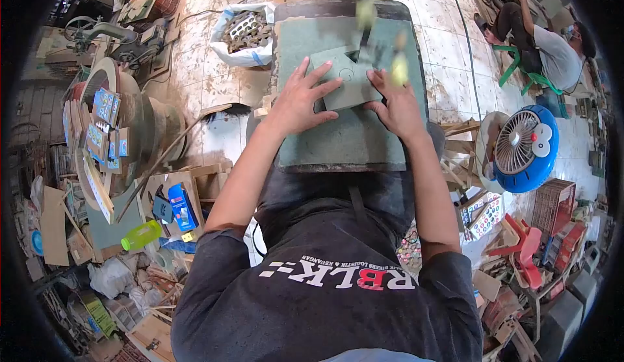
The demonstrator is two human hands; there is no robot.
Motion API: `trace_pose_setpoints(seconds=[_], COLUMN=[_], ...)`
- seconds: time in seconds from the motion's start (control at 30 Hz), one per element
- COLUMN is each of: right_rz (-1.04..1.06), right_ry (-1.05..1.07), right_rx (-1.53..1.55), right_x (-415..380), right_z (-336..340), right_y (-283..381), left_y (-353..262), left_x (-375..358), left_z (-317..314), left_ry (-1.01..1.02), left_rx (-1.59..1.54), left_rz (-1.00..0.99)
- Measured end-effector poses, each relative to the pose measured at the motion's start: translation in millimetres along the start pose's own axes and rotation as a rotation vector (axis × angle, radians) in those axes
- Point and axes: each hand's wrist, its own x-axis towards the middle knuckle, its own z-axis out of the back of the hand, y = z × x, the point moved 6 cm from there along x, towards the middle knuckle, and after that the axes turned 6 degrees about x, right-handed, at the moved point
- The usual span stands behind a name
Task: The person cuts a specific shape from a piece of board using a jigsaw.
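Observation:
A grey-green rectangular piece (351, 89) with a round outline drawn on it lies tilted on the green work surface (344, 141). My left hand (305, 95) rests at the piece's left side, its fingers spread over the edge. At the right side, my right hand (395, 105) touches the piece with thumb and fingers apart. A dark tool tip (365, 40) with a blurred yellow-green part stands at the piece's upper edge. Another yellow-green blurred object (399, 66) is just above my right hand; its shape cannot be made out.
Beyond the surface, left, is a white sack (242, 35) of dark cut pieces. A brush (227, 110) lies to the left. On the right stand a blue fan (530, 147) and a red stand (523, 251). A person (556, 50) sits at the upper right.

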Motion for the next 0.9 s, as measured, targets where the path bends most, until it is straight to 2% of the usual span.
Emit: trace_pose_setpoints(seconds=[0.13, 0.33, 0.5, 0.6, 0.7, 0.9], right_rz=[-0.014, 0.104, 0.009, 0.102, 0.078, 0.167], right_ry=[-0.009, -0.079, 0.061, 0.036, 0.075, -0.023], right_rx=[0.05, 0.022, 0.017, 0.064, 0.031, 0.022], right_x=[3.9, 9.6, 14.5, 18.0, 21.2, 21.8], right_z=[5.3, 5.8, 10.7, 6.1, 4.6, 11.1], right_y=[-4.8, -9.6, -9.7, -17.4, -21.8, -17.9], left_y=[1.0, -2.0, -9.7, -14.2, -18.2, -35.3], left_x=[2.1, -0.8, -2.6, -4.7, -6.0, -8.7], left_z=[-5.9, -7.3, -5.3, -7.0, -8.6, -11.1], left_ry=[0.013, -0.06, -0.087, -0.102, -0.116, -0.149], left_rx=[-0.031, -0.015, 0.026, 0.026, 0.038, 0.06], left_rz=[0.019, 0.041, 0.057, 0.094, 0.126, 0.239])
